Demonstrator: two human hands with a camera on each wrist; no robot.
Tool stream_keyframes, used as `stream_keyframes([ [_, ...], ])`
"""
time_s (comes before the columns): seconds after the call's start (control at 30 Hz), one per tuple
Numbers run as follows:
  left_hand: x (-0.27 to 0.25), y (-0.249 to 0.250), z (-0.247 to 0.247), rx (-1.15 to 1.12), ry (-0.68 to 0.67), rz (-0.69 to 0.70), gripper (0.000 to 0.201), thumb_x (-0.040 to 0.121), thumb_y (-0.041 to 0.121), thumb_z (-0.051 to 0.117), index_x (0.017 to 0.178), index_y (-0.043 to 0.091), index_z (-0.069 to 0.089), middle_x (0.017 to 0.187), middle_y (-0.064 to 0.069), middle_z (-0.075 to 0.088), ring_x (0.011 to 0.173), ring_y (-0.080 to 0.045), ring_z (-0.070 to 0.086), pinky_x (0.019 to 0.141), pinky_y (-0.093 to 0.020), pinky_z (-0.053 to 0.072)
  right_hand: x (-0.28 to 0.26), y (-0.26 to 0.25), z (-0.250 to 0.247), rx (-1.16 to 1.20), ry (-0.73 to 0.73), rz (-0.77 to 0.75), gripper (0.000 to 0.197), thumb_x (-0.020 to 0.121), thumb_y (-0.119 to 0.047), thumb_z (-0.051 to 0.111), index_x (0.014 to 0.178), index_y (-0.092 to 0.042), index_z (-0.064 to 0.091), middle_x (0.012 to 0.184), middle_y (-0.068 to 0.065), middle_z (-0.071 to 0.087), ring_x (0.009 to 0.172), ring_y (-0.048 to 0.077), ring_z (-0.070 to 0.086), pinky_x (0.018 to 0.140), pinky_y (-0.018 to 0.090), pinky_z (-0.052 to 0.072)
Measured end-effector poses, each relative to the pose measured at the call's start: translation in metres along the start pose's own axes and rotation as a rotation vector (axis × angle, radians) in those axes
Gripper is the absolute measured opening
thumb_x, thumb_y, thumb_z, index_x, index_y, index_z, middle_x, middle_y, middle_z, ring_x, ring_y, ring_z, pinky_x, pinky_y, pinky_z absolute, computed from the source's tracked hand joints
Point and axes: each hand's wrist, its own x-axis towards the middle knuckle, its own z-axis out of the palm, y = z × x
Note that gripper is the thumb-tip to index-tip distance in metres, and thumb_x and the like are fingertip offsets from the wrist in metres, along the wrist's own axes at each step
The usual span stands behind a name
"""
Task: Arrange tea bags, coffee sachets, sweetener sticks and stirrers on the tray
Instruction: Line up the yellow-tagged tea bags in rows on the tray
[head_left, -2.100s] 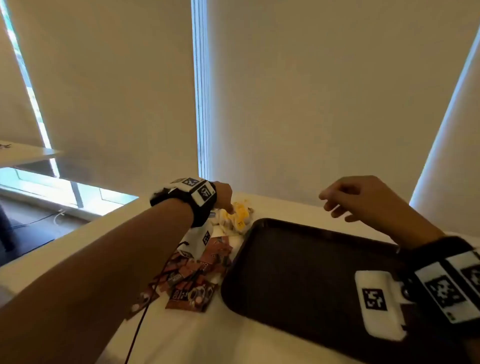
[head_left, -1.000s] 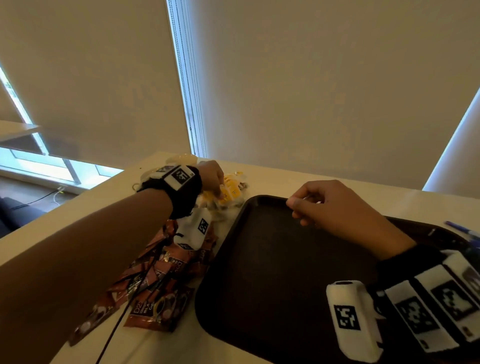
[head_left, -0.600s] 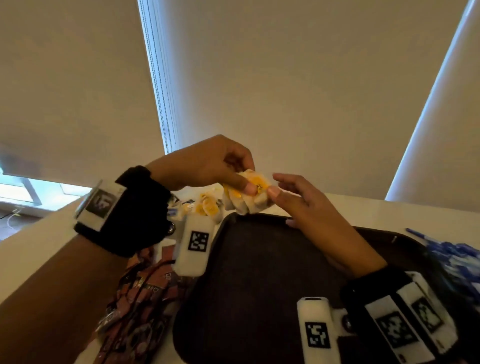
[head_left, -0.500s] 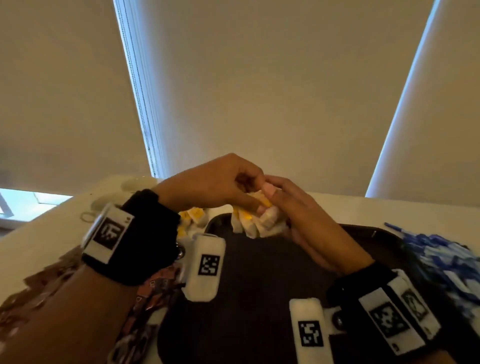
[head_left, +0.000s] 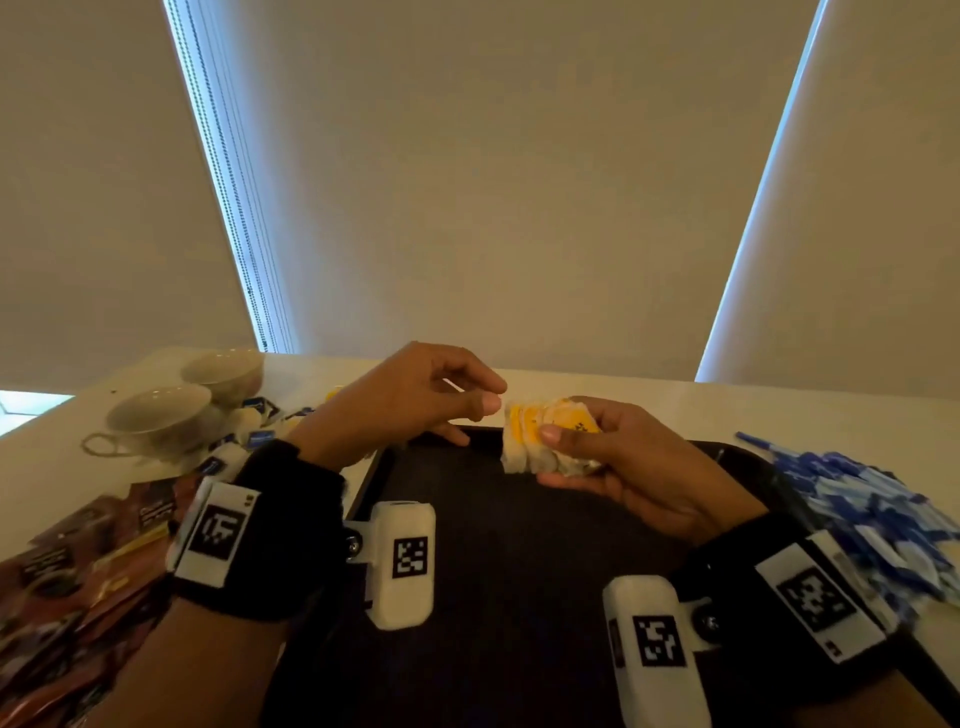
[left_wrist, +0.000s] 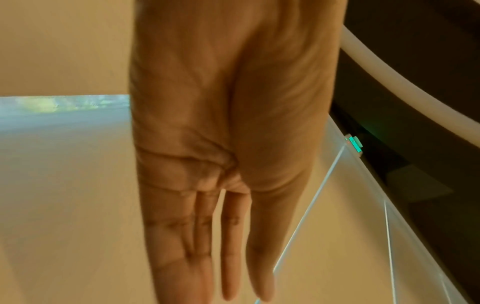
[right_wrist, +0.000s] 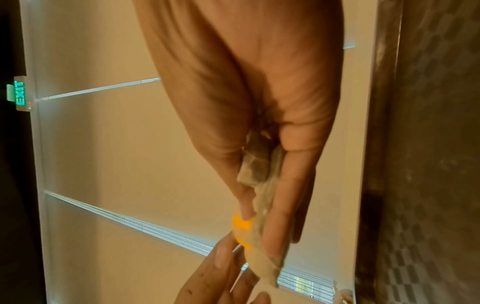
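Item: tea bags (head_left: 545, 434), a small stack with yellow tags, being held above the far edge of the dark tray (head_left: 493, 545), not yet resting on it.
Change: the stack is now sitting in the right hand alone; half a second ago both hands were pinching it together.
Meaning: the hand-over is looking complete, so laying the stack on the tray is likely coming next.
Right hand (head_left: 623, 467): curling thumb and fingers around the stack.
Left hand (head_left: 410, 400): holding nothing, fingers loosely bent, thumb tip just beside the stack's left edge.
Orientation: long axis appearing to run along the right palm, tags facing up and toward the left hand.
Waiting on tabletop (head_left: 675, 410): coffee sachets (head_left: 78, 561) left of the tray, blue-and-white sticks (head_left: 862, 514) right, two cups (head_left: 161, 415) far left.
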Motion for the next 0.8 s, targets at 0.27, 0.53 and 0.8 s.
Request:
stream_keyframes([
  [0.27,0.004,0.001,0.012,0.024,-0.005,0.012,0.009,0.082,0.011,0.069,0.090,0.011,0.064,0.089,-0.015,0.068,0.073,-0.011,0.068,0.057,-0.017,0.054,0.005,0.005,0.005,0.015,0.042,-0.055,0.033,0.083,-0.010,0.064,0.115,-0.006,0.058,0.113,0.013,0.065,0.095,0.022,0.069,0.067,0.028,0.057],
  [0.53,0.005,0.000,0.011,-0.061,0.088,-0.010,0.007,0.084,0.011,0.068,0.087,0.009,0.062,0.080,-0.017,0.071,0.069,-0.016,0.070,0.059,-0.020,0.055,0.010,0.009,0.005,0.093,0.118,-0.059,0.029,0.086,-0.011,0.062,0.114,-0.008,0.057,0.114,0.012,0.064,0.095,0.022,0.069,0.068,0.030,0.058],
  [0.8,0.004,0.001,0.009,-0.055,0.059,-0.037,0.003,0.089,0.011,0.061,0.089,0.011,0.057,0.085,-0.008,0.069,0.073,-0.008,0.070,0.059,-0.020,0.056,0.013,0.013,0.004,0.141,0.101,-0.039,0.032,0.084,-0.011,0.063,0.116,-0.007,0.058,0.116,0.011,0.065,0.100,0.022,0.067,0.073,0.031,0.057],
])
